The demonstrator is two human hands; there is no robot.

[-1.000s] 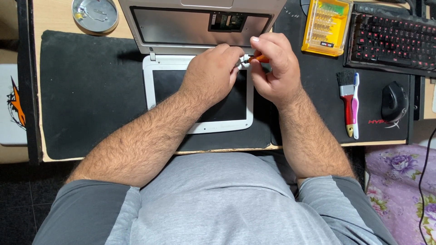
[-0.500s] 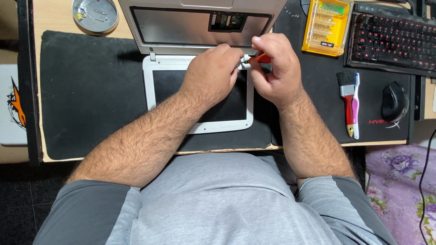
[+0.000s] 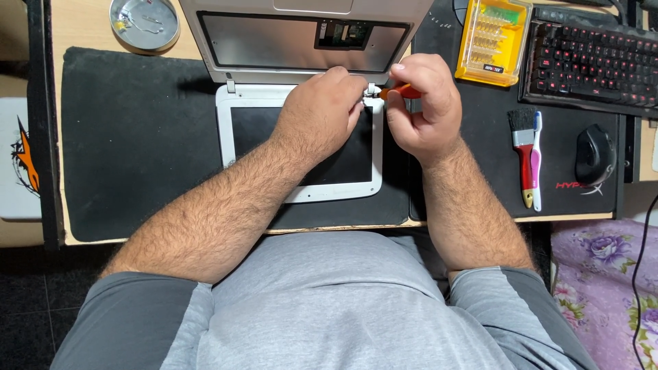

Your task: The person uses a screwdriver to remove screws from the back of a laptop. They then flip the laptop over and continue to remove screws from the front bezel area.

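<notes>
At the right hinge, my right hand fingers pinch the orange screwdriver; left hand fingers press the white laptop; a tilted tip could slip

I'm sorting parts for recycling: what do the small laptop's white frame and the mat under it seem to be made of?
The white frame of the small laptop looks like smooth moulded plastic, with rounded corners and a slight sheen. The black mat seems a soft, matte sheet, perhaps rubber or fabric-faced foam; the view cannot settle which.
</notes>
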